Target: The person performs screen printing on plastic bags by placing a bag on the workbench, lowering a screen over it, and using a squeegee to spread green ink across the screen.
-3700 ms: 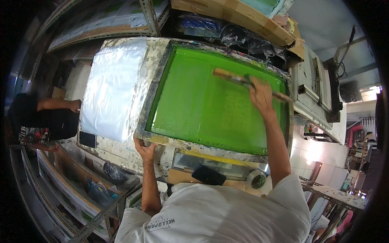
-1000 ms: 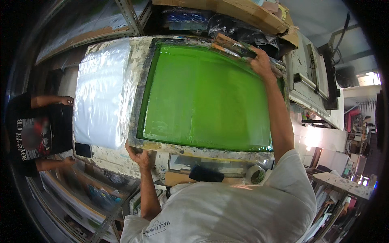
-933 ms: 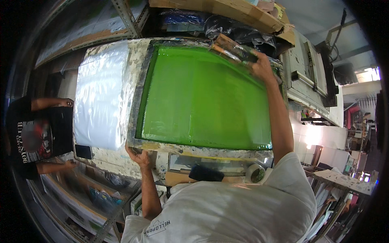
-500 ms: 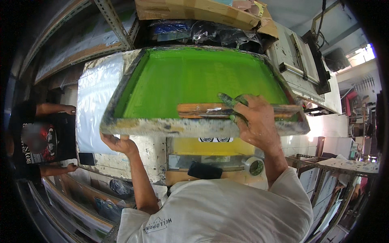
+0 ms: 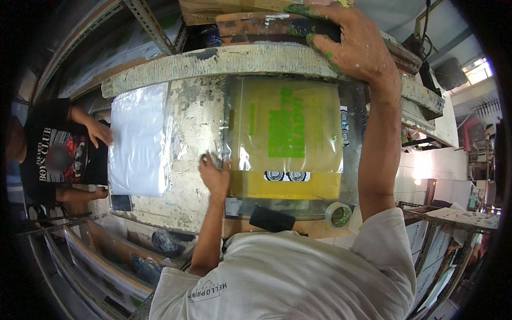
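My right hand point(image 5: 362, 45), its fingers smeared green, grips the wooden squeegee point(image 5: 253, 29) at the far side and rests against the raised screen frame point(image 5: 224, 63), which is tilted up with its near edge toward me. Below it a clear plastic bag point(image 5: 320, 144) with fresh green print lies flat on a yellow printing bed point(image 5: 250, 186). My left hand point(image 5: 214, 178) hovers or rests at the bag's left edge, fingers apart and slightly blurred, with nothing visible in them. Whether it touches the bag, I cannot tell.
A stack of white plastic bags point(image 5: 140, 141) lies at the left of the worn table point(image 5: 192, 117). Another person's hand point(image 5: 98, 130) reaches to that stack. A black phone point(image 5: 272, 218) and a tape roll point(image 5: 337, 214) sit near my body. Metal racks point(image 5: 101, 266) stand at the lower left.
The screen frame has swung up and away from me, uncovering the printed bag. My right hand rose with the squeegee; my left hand left the frame's edge and moved right to the bag.
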